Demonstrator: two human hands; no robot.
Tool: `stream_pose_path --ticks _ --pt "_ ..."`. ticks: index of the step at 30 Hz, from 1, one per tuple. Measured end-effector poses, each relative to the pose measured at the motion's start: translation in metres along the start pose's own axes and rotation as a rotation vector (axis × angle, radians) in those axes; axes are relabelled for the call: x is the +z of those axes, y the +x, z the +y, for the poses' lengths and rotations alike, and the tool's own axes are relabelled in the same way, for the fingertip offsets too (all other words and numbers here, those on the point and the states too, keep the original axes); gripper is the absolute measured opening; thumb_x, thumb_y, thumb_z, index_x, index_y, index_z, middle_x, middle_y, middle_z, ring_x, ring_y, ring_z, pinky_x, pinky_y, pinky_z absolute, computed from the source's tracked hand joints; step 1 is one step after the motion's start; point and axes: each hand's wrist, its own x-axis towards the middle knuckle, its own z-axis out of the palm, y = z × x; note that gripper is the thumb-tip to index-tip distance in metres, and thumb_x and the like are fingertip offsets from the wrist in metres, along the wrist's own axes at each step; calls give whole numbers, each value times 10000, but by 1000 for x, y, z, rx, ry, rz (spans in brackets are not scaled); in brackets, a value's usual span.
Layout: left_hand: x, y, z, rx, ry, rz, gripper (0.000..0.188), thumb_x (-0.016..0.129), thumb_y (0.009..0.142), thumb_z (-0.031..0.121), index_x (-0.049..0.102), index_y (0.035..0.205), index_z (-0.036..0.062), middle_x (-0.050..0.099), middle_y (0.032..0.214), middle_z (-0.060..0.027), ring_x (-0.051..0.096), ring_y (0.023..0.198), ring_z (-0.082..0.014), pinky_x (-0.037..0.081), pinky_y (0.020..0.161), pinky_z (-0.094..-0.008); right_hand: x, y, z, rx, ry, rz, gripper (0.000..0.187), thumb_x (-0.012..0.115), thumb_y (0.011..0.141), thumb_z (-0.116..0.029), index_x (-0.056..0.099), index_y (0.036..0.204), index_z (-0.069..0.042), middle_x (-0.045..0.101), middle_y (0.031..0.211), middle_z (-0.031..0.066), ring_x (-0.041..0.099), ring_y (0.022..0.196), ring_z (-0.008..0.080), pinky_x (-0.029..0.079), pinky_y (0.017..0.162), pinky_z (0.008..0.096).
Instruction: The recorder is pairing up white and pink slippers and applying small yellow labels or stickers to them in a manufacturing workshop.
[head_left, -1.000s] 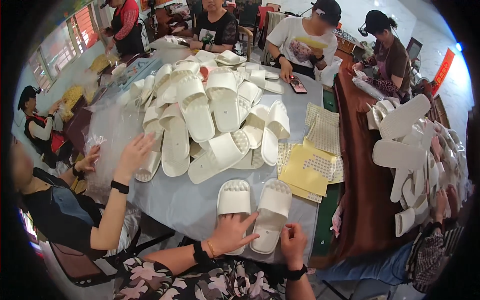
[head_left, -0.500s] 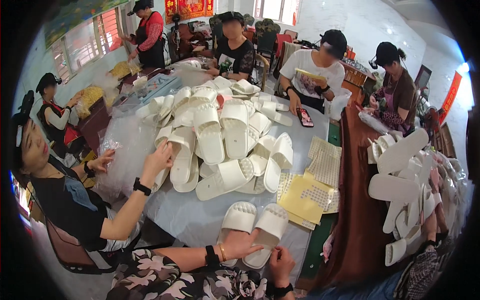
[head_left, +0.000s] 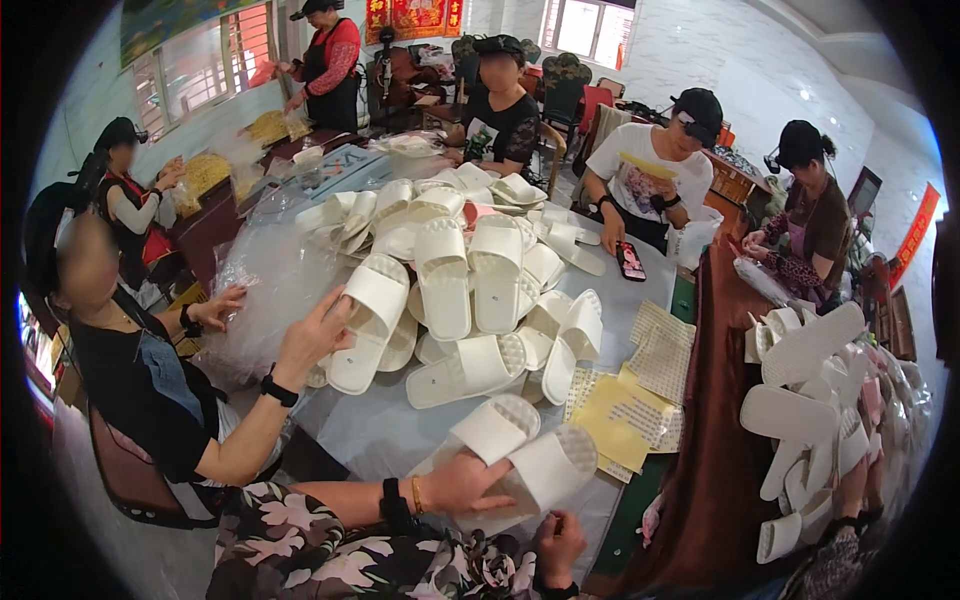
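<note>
Close in front of me, my left hand (head_left: 462, 487) grips a pair of white slide slippers by their inner sides. The left slipper (head_left: 496, 428) and right slipper (head_left: 556, 465) lie tilted side by side, with textured straps facing away from me. My right hand (head_left: 560, 543) is just below the right slipper, apart from it, its fingers curled in. Whether a small thing is pinched there is hidden. Beyond, a large heap of white slippers (head_left: 496, 275) covers the table's middle. A co-worker's hand (head_left: 318, 335) on the left touches a slipper (head_left: 368, 322) at its edge.
Yellow sticker sheets (head_left: 625, 420) lie at the table's right side. Clear plastic bags (head_left: 265, 285) spread beside the left co-worker. A phone (head_left: 630, 262) rests at the far right edge. On a brown table (head_left: 715, 440) to the right, more slippers (head_left: 800, 400) are stacked. Several people sit around.
The slipper pair has tilted and swung to the right under my left hand. My right hand has moved slightly down. The left co-worker has shifted a slipper on the heap. The view has shifted slightly.
</note>
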Motion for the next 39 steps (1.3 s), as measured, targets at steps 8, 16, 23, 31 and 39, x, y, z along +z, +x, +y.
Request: stream_pose_path --ticks 8,16,23,31,39 --pt "-115 65 -38 -244 117 310 428 739 787 371 541 883 4 564 598 -136 592 550 -320 452 531 -400 -1 -1 -5 20 -1 1 65 632 834 -127 641 828 -63 606 613 104 606 535 250 458 521 353" --pt "-204 184 -161 -433 241 334 535 692 781 392 598 1137 4 666 907 -229 651 850 -372 508 750 -436 2 -4 0 33 -39 24 93 629 851 -149 648 848 -57 626 660 112 624 582 256 474 544 363" --pt "-181 177 -284 -716 342 -78 657 554 899 371 414 1378 -57 512 1339 -268 476 1267 -377 368 1061 -391 -17 0 12 205 172 69 153 547 918 -137 656 999 -66 650 727 105 636 641 238 502 589 345" --pt "-182 154 -314 -572 258 116 649 592 890 368 464 1336 -86 511 1331 -286 492 1249 -384 385 1035 -395 -147 61 18 225 542 404 284 369 877 95 611 1001 12 642 876 80 596 621 99 483 527 233" --pt "-206 124 -232 -353 587 230 534 652 832 277 543 1277 3 520 1311 -234 459 1235 -383 350 1061 -418 -230 195 99 363 602 637 224 584 887 -146 616 1080 -37 583 810 14 509 599 93 431 517 224"
